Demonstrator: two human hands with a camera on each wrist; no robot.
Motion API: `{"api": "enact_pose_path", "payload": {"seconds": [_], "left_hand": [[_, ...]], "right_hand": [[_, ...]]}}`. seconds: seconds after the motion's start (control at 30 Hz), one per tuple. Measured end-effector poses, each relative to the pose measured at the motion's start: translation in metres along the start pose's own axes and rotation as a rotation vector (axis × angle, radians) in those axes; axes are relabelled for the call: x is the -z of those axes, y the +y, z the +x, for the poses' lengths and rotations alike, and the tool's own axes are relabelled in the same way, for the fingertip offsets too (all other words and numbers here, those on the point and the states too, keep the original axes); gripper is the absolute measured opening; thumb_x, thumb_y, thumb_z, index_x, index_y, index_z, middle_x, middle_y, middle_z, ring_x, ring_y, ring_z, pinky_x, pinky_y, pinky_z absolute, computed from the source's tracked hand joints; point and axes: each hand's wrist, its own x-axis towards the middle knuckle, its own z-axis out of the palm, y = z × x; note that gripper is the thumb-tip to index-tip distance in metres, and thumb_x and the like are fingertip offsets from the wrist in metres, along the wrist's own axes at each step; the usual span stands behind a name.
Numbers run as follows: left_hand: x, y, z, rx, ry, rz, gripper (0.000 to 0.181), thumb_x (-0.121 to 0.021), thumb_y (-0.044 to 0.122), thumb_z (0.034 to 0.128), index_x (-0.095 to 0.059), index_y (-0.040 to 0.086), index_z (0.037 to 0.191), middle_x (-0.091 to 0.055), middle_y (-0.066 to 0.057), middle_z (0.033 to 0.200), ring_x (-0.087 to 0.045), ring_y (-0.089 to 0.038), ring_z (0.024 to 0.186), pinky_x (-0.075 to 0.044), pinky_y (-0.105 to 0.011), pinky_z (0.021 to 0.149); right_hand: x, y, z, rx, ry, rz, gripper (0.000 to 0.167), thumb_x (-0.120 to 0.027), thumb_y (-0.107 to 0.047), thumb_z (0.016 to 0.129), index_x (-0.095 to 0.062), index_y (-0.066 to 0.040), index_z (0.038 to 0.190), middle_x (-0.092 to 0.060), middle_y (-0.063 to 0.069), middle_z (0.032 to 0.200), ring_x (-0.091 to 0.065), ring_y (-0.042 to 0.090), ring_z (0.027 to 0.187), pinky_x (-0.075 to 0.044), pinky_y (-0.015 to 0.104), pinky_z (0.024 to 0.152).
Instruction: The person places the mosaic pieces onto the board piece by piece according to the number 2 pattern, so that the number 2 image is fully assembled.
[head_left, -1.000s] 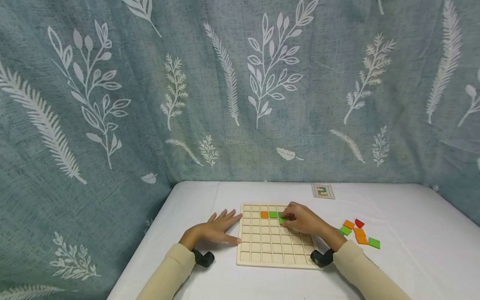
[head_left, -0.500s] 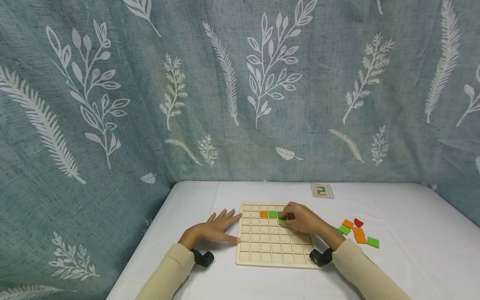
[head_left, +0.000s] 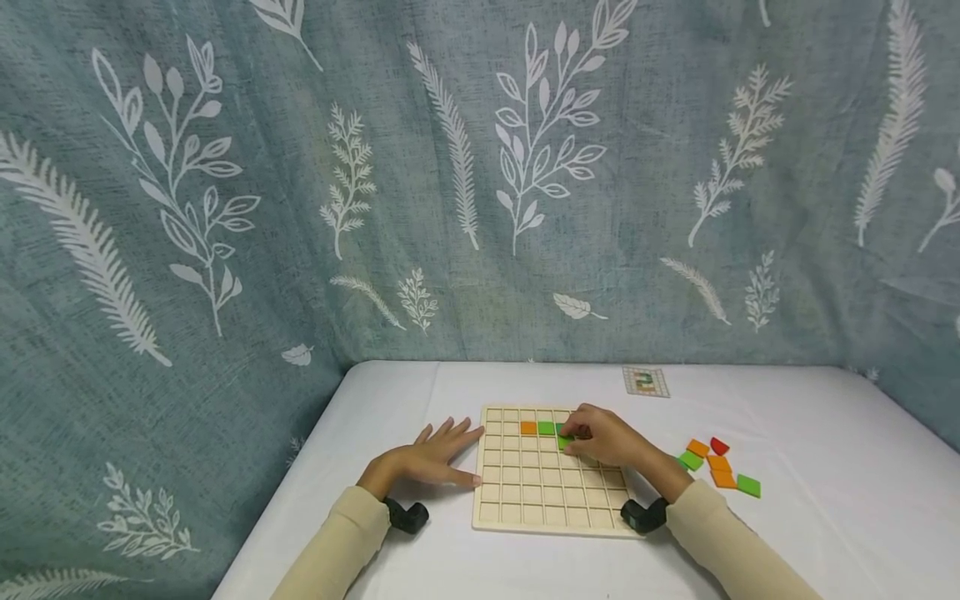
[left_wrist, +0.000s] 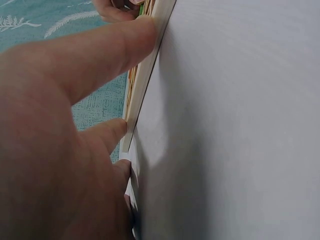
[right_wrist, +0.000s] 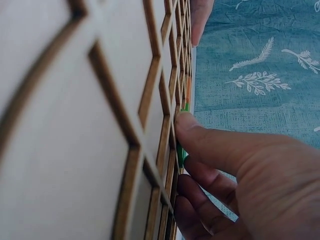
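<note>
My right hand (head_left: 606, 437) is at the upper part of a wooden grid board (head_left: 517, 493), thumb and fingers pinching a green tile (head_left: 565, 445) at a cell. In the right wrist view that green tile (right_wrist: 181, 155) shows between thumb and fingertips, low against the grid. Left of it, an orange tile (head_left: 528, 428) and another green tile (head_left: 546, 428) sit in one row; a darker green piece beside them is mostly covered by the fingers. My left hand (head_left: 426, 460) lies with spread, straight fingers at the board's left edge, thumb and index fingertip touching the rim (left_wrist: 145, 65).
Right of the board lie several loose pieces: orange tiles (head_left: 719, 464), green tiles (head_left: 748, 486) and a red rounded piece (head_left: 719, 447). A small card with a coloured grid pattern (head_left: 646, 382) rests near the table's back edge. A leaf-patterned curtain (head_left: 465, 183) hangs behind the white table.
</note>
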Motion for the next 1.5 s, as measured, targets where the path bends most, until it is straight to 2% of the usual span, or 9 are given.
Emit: {"api": "enact_pose_path", "payload": {"seconds": [0.33, 0.57, 0.8, 0.9, 1.0, 1.1, 1.2, 1.33, 1.5], "left_hand": [[0.000, -0.003, 0.000, -0.003, 0.002, 0.003, 0.095, -0.058, 0.070, 0.0858, -0.016, 0.032, 0.161, -0.006, -0.001, 0.170, 0.001, -0.029, 0.158, 0.002, -0.057, 0.125], [0.000, -0.003, 0.003, -0.004, 0.000, -0.002, 0.094, -0.058, 0.070, 0.0858, -0.015, 0.033, 0.161, -0.006, -0.001, 0.170, 0.002, -0.028, 0.158, 0.002, -0.056, 0.125], [0.000, -0.001, 0.001, 0.003, -0.004, -0.002, 0.095, -0.059, 0.069, 0.0854, -0.017, 0.032, 0.161, -0.007, -0.002, 0.170, 0.001, -0.030, 0.158, 0.002, -0.058, 0.125], [0.000, -0.001, 0.000, -0.001, -0.009, -0.002, 0.095, -0.059, 0.070, 0.0851, -0.016, 0.032, 0.161, -0.007, -0.002, 0.170, 0.001, -0.029, 0.158, 0.002, -0.058, 0.125], [0.002, -0.001, 0.000, -0.009, -0.003, 0.000, 0.095, -0.058, 0.070, 0.0855, -0.016, 0.032, 0.161, -0.007, -0.002, 0.170, 0.001, -0.030, 0.158, 0.002, -0.058, 0.124], [0.004, 0.000, 0.001, -0.010, 0.006, 0.006, 0.094, -0.058, 0.069, 0.0859, -0.016, 0.032, 0.161, -0.007, -0.002, 0.170, 0.001, -0.029, 0.158, 0.002, -0.058, 0.124], [0.005, 0.003, 0.002, -0.017, 0.004, 0.003, 0.094, -0.058, 0.069, 0.0863, -0.015, 0.032, 0.161, -0.006, -0.002, 0.170, 0.001, -0.030, 0.158, 0.002, -0.058, 0.124], [0.005, 0.004, 0.003, -0.022, 0.005, -0.001, 0.094, -0.058, 0.069, 0.0868, -0.015, 0.031, 0.162, -0.006, -0.003, 0.170, 0.002, -0.030, 0.158, 0.002, -0.058, 0.124], [0.002, -0.001, 0.001, -0.011, -0.001, 0.009, 0.094, -0.058, 0.069, 0.0864, -0.015, 0.031, 0.162, -0.007, -0.003, 0.170, 0.001, -0.031, 0.158, 0.001, -0.059, 0.124]], "right_hand": [[-0.002, 0.000, -0.002, 0.036, 0.013, 0.005, 0.019, -0.077, -0.018, 0.088, -0.073, -0.011, 0.106, -0.062, 0.003, 0.099, -0.050, 0.005, 0.080, -0.049, 0.024, 0.071], [0.001, 0.001, -0.002, -0.014, 0.006, 0.028, 0.022, -0.076, -0.021, 0.089, -0.071, -0.011, 0.109, -0.063, 0.002, 0.104, -0.058, 0.008, 0.089, -0.053, 0.025, 0.077], [0.001, -0.001, -0.003, -0.098, 0.013, 0.120, 0.024, -0.075, -0.023, 0.091, -0.071, -0.010, 0.110, -0.065, 0.002, 0.102, -0.057, 0.011, 0.085, -0.051, 0.025, 0.073], [0.005, -0.006, -0.004, -0.126, 0.009, 0.164, 0.025, -0.072, -0.025, 0.093, -0.070, -0.009, 0.112, -0.067, 0.002, 0.105, -0.060, 0.013, 0.091, -0.052, 0.025, 0.077], [0.013, -0.012, -0.005, -0.121, 0.016, 0.194, 0.029, -0.071, -0.027, 0.094, -0.069, -0.008, 0.115, -0.069, 0.007, 0.111, -0.063, 0.016, 0.098, -0.054, 0.028, 0.085], [0.023, -0.017, -0.011, -0.116, 0.022, 0.203, 0.030, -0.070, -0.028, 0.095, -0.069, -0.007, 0.116, -0.070, 0.009, 0.113, -0.064, 0.017, 0.102, -0.054, 0.029, 0.089], [0.033, -0.021, -0.022, -0.139, 0.026, 0.184, 0.030, -0.070, -0.029, 0.095, -0.069, -0.008, 0.116, -0.070, 0.006, 0.111, -0.064, 0.015, 0.099, -0.054, 0.026, 0.087], [0.044, -0.023, -0.041, -0.149, 0.049, 0.157, 0.033, -0.071, -0.029, 0.093, -0.068, -0.008, 0.118, -0.070, 0.007, 0.110, -0.064, 0.011, 0.096, -0.055, 0.024, 0.084], [0.049, -0.019, -0.068, -0.136, 0.053, 0.168, 0.038, -0.072, -0.028, 0.093, -0.065, -0.005, 0.122, -0.069, 0.012, 0.111, -0.064, 0.005, 0.094, -0.055, 0.023, 0.082]]}}
